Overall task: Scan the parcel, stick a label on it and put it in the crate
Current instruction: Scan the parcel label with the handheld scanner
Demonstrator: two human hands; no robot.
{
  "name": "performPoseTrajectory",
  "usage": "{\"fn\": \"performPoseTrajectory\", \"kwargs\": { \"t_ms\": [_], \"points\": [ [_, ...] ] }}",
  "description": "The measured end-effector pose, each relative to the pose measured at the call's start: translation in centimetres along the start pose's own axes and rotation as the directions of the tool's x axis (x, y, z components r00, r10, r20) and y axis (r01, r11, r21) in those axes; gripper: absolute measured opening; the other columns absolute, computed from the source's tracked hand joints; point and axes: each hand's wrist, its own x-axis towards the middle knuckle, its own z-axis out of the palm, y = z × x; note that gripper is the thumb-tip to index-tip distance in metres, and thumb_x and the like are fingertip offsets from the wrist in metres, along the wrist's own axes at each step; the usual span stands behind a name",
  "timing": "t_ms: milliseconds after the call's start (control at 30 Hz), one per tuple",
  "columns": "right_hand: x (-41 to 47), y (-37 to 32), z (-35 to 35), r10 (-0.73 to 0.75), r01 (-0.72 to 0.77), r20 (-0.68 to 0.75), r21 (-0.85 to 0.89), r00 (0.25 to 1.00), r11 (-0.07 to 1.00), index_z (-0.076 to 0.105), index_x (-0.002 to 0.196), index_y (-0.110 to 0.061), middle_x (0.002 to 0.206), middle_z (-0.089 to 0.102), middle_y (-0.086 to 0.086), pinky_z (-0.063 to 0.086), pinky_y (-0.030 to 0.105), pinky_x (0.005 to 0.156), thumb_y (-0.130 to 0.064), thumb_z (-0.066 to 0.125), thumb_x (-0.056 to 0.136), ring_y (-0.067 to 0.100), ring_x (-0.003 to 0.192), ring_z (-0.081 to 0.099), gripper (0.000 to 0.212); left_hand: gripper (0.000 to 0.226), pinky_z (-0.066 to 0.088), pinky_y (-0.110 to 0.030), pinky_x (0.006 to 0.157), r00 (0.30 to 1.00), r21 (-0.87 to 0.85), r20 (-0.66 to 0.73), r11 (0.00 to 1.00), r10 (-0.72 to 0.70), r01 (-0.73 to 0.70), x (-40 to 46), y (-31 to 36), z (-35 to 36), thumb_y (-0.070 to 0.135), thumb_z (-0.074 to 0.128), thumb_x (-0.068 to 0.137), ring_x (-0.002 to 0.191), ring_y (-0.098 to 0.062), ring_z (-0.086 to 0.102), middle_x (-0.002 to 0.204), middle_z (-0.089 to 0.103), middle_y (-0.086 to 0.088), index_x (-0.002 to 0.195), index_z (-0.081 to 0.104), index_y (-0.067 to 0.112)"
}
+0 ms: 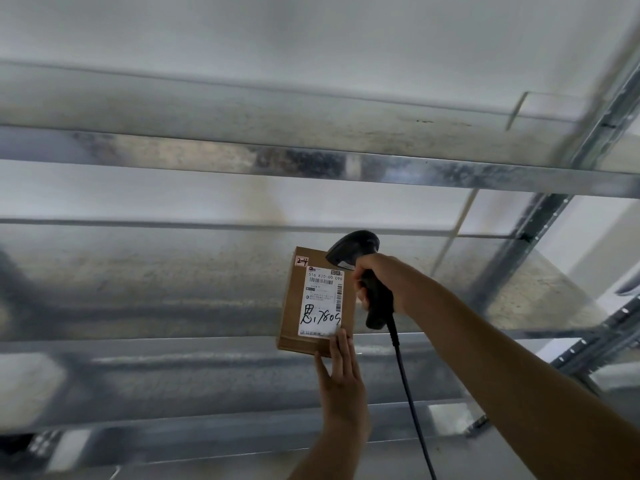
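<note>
A small brown cardboard parcel [292, 303] is held up in front of metal shelving, its face toward me. A white shipping label [322, 303] with barcodes and black handwriting covers most of that face, and a small pink sticker [301, 261] marked by hand sits at its top left corner. My left hand [341, 379] grips the parcel's lower right corner from below. My right hand [372, 282] is wrapped around the handle of a black corded barcode scanner [353, 251], whose head points at the top right of the parcel. No crate is in view.
Galvanised metal shelf beams [311, 161] and boards fill the view, blurred. A perforated upright post [540, 216] runs diagonally at the right. The scanner's black cable [412, 403] hangs down past my left forearm toward the bottom edge.
</note>
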Motion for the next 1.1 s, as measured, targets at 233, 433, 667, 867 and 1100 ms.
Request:
{"fn": "performPoseTrajectory", "kwargs": {
  "t_ms": [233, 433, 667, 867, 1100],
  "points": [
    [-0.5, -0.4, 0.1, -0.003, 0.003, 0.0, -0.023, 1.0, 1.0, 0.051, 0.072, -0.004, 0.055, 0.049, 0.007, 0.042, 0.019, 0.04, -0.002, 0.05, 0.077, 0.015, 0.041, 0.045, 0.006, 0.107, 0.011, -0.06, 0.109, 0.999, 0.045, 0.047, 0.999, 0.013, -0.015, 0.2, 0.0, -0.6, 0.035, 0.07, 0.071, 0.14, -0.044, -0.006, 0.15, -0.007, -0.031, 0.143, 0.003, -0.008],
    [-0.8, -0.5, -0.1, -0.032, 0.032, -0.014, -0.04, 0.999, 0.999, 0.05, 0.067, -0.004, 0.055, 0.049, 0.008, 0.041, 0.022, 0.041, -0.001, 0.05, 0.076, 0.017, 0.041, 0.044, 0.01, 0.099, -0.001, -0.061, 0.11, 0.998, 0.123, 0.048, 0.991, 0.04, -0.045, -0.1, 0.2, -0.9, 0.034, 0.052, 0.087, 0.133, -0.044, -0.028, 0.142, -0.033, -0.031, 0.137, -0.022, -0.009],
    [-1.1, -0.6, -0.1, -0.014, 0.011, -0.047, -0.068, 0.999, 0.998, 0.049, 0.065, -0.005, 0.056, 0.047, 0.009, 0.04, 0.026, 0.043, -0.001, 0.049, 0.077, 0.018, 0.043, 0.043, 0.013, 0.099, 0.0, -0.061, 0.11, 0.998, 0.075, 0.039, 0.996, 0.047, -0.049, 0.1, 0.1, -0.6, 0.032, 0.052, 0.086, 0.136, -0.043, -0.023, 0.141, -0.035, -0.031, 0.136, -0.023, -0.009],
    [-1.1, -0.6, -0.1, -0.03, 0.027, -0.033, -0.072, 0.999, 0.997, 0.05, 0.067, -0.004, 0.056, 0.049, 0.009, 0.042, 0.025, 0.043, -0.001, 0.05, 0.076, 0.018, 0.044, 0.044, 0.009, 0.1, -0.002, -0.061, 0.11, 0.997, 0.086, 0.058, 0.995, 0.046, -0.051, -0.1, 0.1, -1.2, 0.034, 0.051, 0.087, 0.136, -0.042, -0.024, 0.141, -0.036, -0.031, 0.136, -0.024, -0.008],
    [-1.0, -0.7, -0.1, -0.042, 0.034, -0.083, -0.093, 0.996, 0.995, 0.049, 0.07, -0.003, 0.058, 0.048, 0.011, 0.041, 0.028, 0.045, 0.001, 0.049, 0.076, 0.019, 0.045, 0.044, 0.007, 0.097, -0.003, -0.061, 0.109, 0.998, 0.084, 0.047, 0.995, 0.045, -0.049, 0.4, 0.2, -1.4, 0.033, 0.05, 0.088, 0.128, -0.043, -0.033, 0.139, -0.036, -0.032, 0.137, -0.023, -0.008]
  ]
}}
